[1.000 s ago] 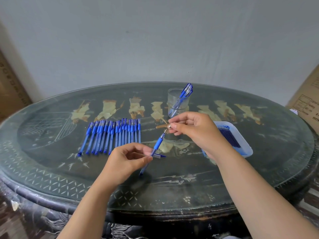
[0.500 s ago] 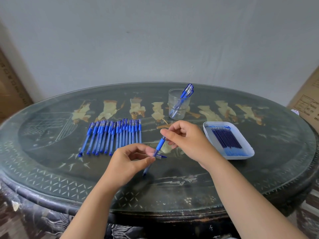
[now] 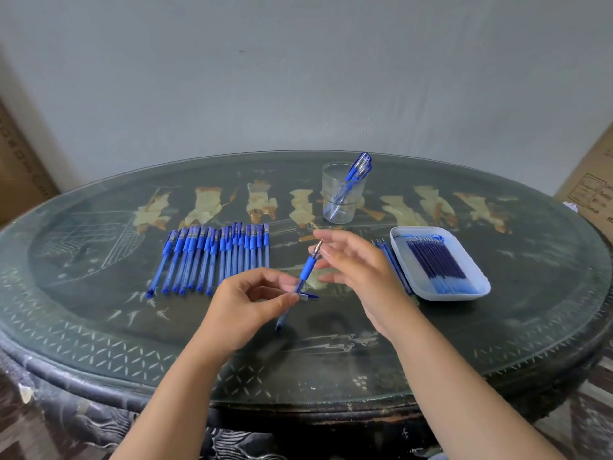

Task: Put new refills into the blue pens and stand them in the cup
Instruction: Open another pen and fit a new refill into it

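Head view: near the middle of the table [image 3: 99,327], a person's left hand [image 3: 245,303] pinches a blue pen [image 3: 306,265] by its barrel, tip raised. The right hand [image 3: 355,270] hangs released, fingers spread, beside the tip. A loose pinch could let the pen slip onto the glass top and roll. The cup [image 3: 331,190], two pens [image 3: 355,174] inside, stands near the far edge. Printing on the cardboard box [image 3: 590,187] past the right edge is too small to read.
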Action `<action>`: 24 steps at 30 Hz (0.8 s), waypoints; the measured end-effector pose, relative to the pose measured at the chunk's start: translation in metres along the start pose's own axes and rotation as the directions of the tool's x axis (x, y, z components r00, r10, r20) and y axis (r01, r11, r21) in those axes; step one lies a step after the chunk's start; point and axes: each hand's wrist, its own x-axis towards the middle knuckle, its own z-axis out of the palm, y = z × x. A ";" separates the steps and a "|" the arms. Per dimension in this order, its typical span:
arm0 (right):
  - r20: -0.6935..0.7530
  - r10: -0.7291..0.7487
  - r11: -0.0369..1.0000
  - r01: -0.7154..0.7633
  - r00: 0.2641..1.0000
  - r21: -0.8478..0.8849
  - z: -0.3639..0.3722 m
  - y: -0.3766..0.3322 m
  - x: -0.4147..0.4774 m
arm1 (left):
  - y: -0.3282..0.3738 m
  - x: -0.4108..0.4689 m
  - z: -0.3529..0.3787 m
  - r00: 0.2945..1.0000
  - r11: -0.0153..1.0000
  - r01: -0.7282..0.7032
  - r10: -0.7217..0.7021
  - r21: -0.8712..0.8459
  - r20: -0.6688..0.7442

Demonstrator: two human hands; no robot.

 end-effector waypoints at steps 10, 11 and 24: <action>-0.003 -0.004 0.998 0.004 1.000 0.068 0.002 0.004 -0.001 | -0.001 0.001 0.002 1.000 1.000 -0.014 0.014 0.004 0.007; -0.018 -0.014 0.999 0.015 1.000 0.046 0.003 0.005 -0.001 | -0.001 0.001 0.001 1.000 1.000 -0.015 0.015 0.007 0.005; -0.128 0.002 0.998 0.007 0.992 0.068 0.013 0.012 0.003 | -0.003 0.001 -0.002 0.999 0.998 -0.032 0.032 0.046 -0.007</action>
